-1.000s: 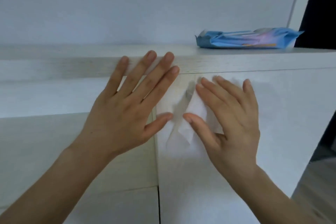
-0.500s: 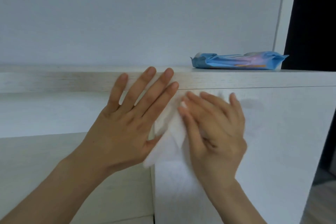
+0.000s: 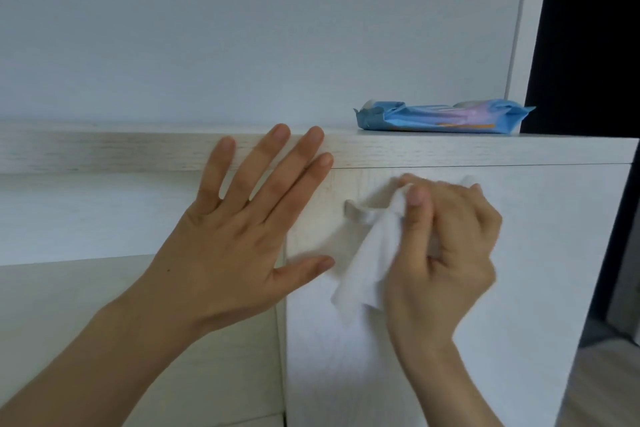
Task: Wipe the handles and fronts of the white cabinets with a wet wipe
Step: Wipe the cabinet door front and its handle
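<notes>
Left side: lower white cabinet (image 3: 104, 315), its top sitting below the taller unit.

Left hand (image 3: 239, 239): fingers straight and spread, palm laid flat against the cabinet front (image 3: 519, 270) near its upper left corner. Fingertips reach up over the front edge of the cabinet top (image 3: 450, 151). The thumb points right across the vertical seam. It holds nothing.

Handle (image 3: 356, 212): horizontal bar high on the cabinet front, just below the top edge. Only its left end is bare; the rest is covered.

Wet wipe (image 3: 367, 270): white, bunched over the handle at its upper end, with the loose lower part hanging down against the cabinet front, between the two hands.

Right hand (image 3: 450, 250): fingers curled round the wet wipe and the covered part of the handle, thumb upright and pressing the wipe. Slight motion blur.

Blue wipes pack (image 3: 445, 118): lies flat on the cabinet top, above and behind the right hand, well apart from it.

Far right: dark doorway (image 3: 588, 28).
</notes>
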`<control>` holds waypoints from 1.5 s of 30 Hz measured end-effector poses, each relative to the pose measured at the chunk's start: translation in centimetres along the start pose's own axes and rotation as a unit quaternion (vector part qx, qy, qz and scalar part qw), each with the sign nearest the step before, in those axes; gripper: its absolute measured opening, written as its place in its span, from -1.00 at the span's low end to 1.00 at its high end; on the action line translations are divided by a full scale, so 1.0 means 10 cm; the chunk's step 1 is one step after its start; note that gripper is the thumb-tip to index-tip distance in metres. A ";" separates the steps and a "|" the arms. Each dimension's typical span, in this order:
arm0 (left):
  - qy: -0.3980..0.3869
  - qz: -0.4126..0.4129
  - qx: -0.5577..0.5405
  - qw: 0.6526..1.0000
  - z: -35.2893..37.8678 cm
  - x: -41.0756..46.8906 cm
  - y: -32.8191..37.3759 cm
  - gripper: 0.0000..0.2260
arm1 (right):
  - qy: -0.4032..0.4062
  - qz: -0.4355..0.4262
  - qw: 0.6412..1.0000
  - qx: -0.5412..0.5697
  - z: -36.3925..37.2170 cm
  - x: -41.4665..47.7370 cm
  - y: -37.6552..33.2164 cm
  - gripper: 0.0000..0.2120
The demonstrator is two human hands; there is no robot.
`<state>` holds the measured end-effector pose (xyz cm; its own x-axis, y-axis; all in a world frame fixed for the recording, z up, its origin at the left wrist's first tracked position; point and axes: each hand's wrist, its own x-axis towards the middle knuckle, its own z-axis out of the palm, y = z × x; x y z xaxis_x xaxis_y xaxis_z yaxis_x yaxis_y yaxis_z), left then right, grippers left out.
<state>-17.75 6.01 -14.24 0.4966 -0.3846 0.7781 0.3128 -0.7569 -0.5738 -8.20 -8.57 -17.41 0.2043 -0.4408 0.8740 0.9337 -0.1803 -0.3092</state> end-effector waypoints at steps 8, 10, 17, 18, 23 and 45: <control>-0.008 -0.001 -0.010 1.000 -0.01 0.01 0.00 -0.33 | -0.024 -0.123 0.992 -0.020 0.03 0.00 0.21 -0.70; -0.005 -0.004 -0.011 1.000 -0.01 0.01 0.00 -0.34 | -0.002 -0.111 0.994 0.014 0.08 0.00 0.13 -0.69; -0.018 -0.001 -0.018 1.000 -0.05 0.01 0.01 -0.33 | -0.006 -0.114 0.993 -0.007 0.12 0.02 0.10 -0.64; -0.025 -0.001 -0.018 1.000 -0.06 0.01 0.00 -0.32 | 0.012 -0.096 0.995 -0.016 0.08 0.06 0.16 -0.63; -0.035 0.005 -0.052 0.998 -0.08 0.01 -0.01 -0.33 | -0.045 -0.218 0.973 -0.068 0.23 -0.03 0.03 -0.70; 0.013 -0.100 -0.275 0.956 -0.13 0.08 0.20 -0.46 | -0.069 -0.163 0.983 -0.052 0.14 0.02 0.01 -0.67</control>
<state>-17.73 3.50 -14.42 0.4489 -0.2115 0.8682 -0.0771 -0.9771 -0.1982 -7.63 -7.46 -16.70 -0.0569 -0.2225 0.9733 0.9225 -0.3845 -0.0340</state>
